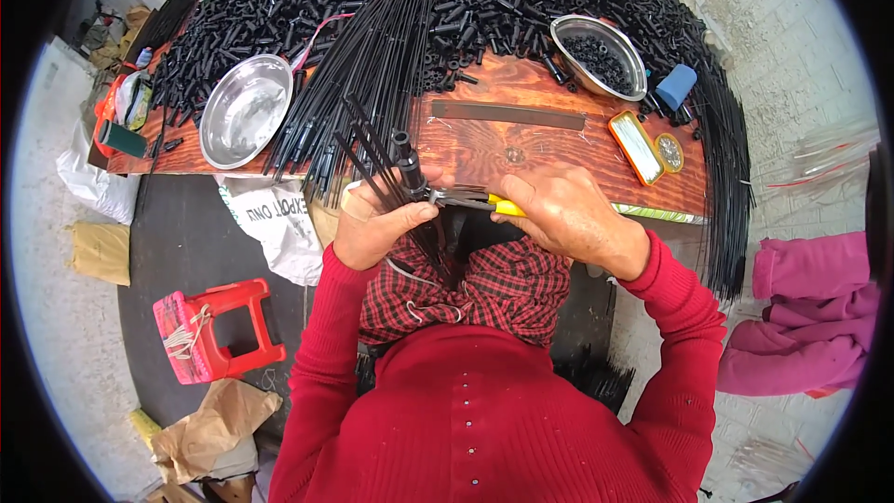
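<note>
One cylindrical black tube point(407, 160) and thin black rods point(429, 246) in curled left fingers point(376, 197) off near edge of reddish wooden worktop point(540, 154), right fingers point(518, 193) closed round yellow-handled pliers point(504, 207) that could nip left thumb point(413, 215) if slipping.

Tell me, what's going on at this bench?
A person in a red top is working with both hands. The left hand holds a black cylindrical part among thin black rods; the right hand grips yellow-handled pliers, their tip at the part's lower end. On the wooden table lie a large rod bundle and heaped black pieces.
</note>
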`<state>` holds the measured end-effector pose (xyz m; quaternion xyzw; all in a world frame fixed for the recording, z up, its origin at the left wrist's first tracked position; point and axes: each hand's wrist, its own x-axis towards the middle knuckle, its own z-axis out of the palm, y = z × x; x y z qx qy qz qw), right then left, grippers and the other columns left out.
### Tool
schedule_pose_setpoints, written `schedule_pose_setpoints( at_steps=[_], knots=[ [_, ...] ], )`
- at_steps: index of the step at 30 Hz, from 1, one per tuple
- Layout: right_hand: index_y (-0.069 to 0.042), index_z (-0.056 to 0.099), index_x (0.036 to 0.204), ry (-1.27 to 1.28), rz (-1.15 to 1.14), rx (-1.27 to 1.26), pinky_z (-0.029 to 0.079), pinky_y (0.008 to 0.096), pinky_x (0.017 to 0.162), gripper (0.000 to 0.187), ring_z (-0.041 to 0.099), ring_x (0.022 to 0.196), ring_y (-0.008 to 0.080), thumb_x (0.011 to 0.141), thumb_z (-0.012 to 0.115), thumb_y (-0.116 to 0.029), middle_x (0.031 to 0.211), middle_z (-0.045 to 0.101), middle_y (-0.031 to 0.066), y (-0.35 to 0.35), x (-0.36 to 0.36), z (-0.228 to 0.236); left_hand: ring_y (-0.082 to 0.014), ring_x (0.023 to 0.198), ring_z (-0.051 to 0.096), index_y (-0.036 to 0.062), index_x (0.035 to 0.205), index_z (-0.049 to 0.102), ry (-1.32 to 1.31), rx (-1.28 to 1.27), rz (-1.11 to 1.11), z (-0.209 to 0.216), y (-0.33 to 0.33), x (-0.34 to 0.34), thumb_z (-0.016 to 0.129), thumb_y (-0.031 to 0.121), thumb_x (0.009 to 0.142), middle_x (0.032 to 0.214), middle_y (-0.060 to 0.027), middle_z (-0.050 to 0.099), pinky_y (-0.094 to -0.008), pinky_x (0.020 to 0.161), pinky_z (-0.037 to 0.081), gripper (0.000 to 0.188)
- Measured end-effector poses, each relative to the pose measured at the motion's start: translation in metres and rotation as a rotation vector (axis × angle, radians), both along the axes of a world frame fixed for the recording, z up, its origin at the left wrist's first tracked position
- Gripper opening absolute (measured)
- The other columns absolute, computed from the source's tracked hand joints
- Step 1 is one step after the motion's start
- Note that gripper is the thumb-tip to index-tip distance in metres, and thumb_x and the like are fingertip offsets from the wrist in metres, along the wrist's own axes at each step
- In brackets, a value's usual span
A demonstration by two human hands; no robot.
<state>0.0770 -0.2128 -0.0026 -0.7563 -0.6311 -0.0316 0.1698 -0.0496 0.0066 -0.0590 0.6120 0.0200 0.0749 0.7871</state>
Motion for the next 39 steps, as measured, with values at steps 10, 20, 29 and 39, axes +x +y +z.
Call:
schedule_pose_setpoints(
  at_steps=[10,20,29,39],
  knots=[
    [0.001,0.052,0.091,2.156,0.122,-0.457,0.039,0.0229,0.036,0.036,0.045,0.038,0.0084,0.090,0.063,-0.034,0.056,0.051,0.0037,-0.014,-0.012,-0.036,-0.0172,0.097,0.062,-0.0037,0.109,0.060,-0.029,-0.113,-0.131,-0.004,0.004,-0.001,0.072,0.002,0.076,0.109,-0.0152,0.065,-0.0306,0.087,0.048,0.035],
    [0.000,0.056,0.092,0.533,-0.234,0.023,0.047,0.0278,0.049,0.034,0.061,0.055,0.0153,0.087,0.062,-0.032,0.064,0.057,0.0081,-0.020,-0.032,0.003,-0.0183,0.095,0.062,-0.0041,0.106,0.062,0.027,-0.108,-0.033,-0.005,0.002,-0.002,0.074,0.000,0.074,0.105,-0.0133,0.066,-0.0321,0.088,0.048,0.035],
    [-0.003,0.054,0.104,1.541,-0.243,-0.218,0.044,0.0239,0.044,0.051,0.056,0.052,0.0110,0.084,0.065,-0.049,0.067,0.057,0.0052,-0.031,-0.024,-0.012,-0.0179,0.097,0.062,-0.0043,0.107,0.062,0.014,-0.171,-0.110,-0.007,0.004,-0.002,0.074,0.000,0.074,0.106,-0.0146,0.066,-0.0302,0.087,0.049,0.036],
    [0.002,0.058,0.093,2.049,-0.240,-0.497,0.037,0.0258,0.035,0.061,0.043,0.035,0.0128,0.093,0.041,-0.057,0.049,0.046,0.0055,-0.029,-0.017,0.002,-0.0182,0.102,0.061,-0.0039,0.108,0.062,-0.106,-0.067,-0.130,-0.013,0.009,-0.004,0.076,-0.001,0.071,0.109,-0.0144,0.065,-0.0328,0.091,0.047,0.040]
  ],
)
